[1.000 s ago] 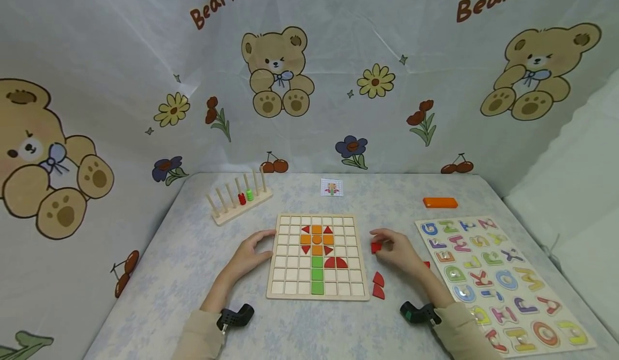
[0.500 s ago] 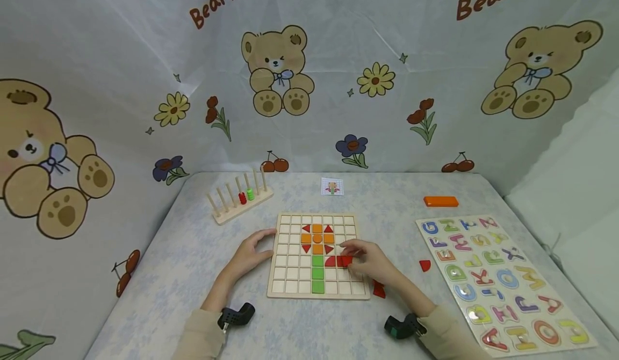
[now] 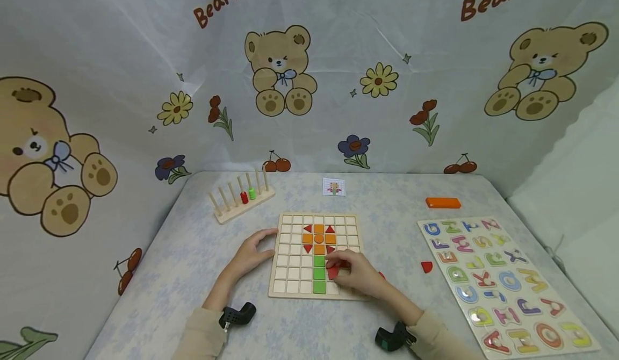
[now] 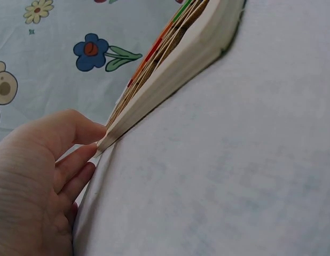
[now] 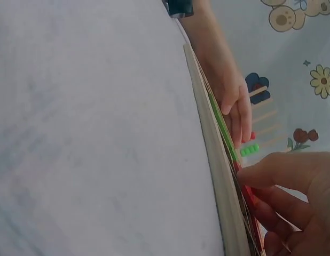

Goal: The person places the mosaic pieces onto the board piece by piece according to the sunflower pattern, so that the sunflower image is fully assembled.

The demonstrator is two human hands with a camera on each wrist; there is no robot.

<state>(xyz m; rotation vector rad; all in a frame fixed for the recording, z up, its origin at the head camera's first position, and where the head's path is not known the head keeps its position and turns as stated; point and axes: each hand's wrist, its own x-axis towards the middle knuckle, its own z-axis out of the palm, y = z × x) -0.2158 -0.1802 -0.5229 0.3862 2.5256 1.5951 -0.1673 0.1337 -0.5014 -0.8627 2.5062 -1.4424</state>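
A wooden grid board (image 3: 295, 290) lies on the table, bearing orange squares (image 3: 318, 229), an orange disc, red triangles (image 3: 308, 229) and a column of green squares (image 3: 319, 273). My right hand (image 3: 358, 273) is over its lower right part, thumb and fingers pinching a small red piece (image 3: 332, 273) just right of the middle green square. In the right wrist view, the fingertips (image 5: 245, 175) are right at the board's surface. My left hand (image 3: 250, 253) touches the board's left edge with extended fingers and thumb; the left wrist view shows that hand (image 4: 42, 170) at the board's corner.
A loose red quarter-circle (image 3: 426, 267) lies to the right, near an alphabet board (image 3: 483, 274). Behind it sits an orange block (image 3: 443, 203). At the back are a small pattern card (image 3: 334, 187) and a peg rack (image 3: 246, 205) with red and green beads. My right wrist partly hides another red piece (image 3: 381, 275).
My right hand has carried the red piece from the table right of the board leftward onto the board, next to the green column. The left hand has stayed at the left edge.
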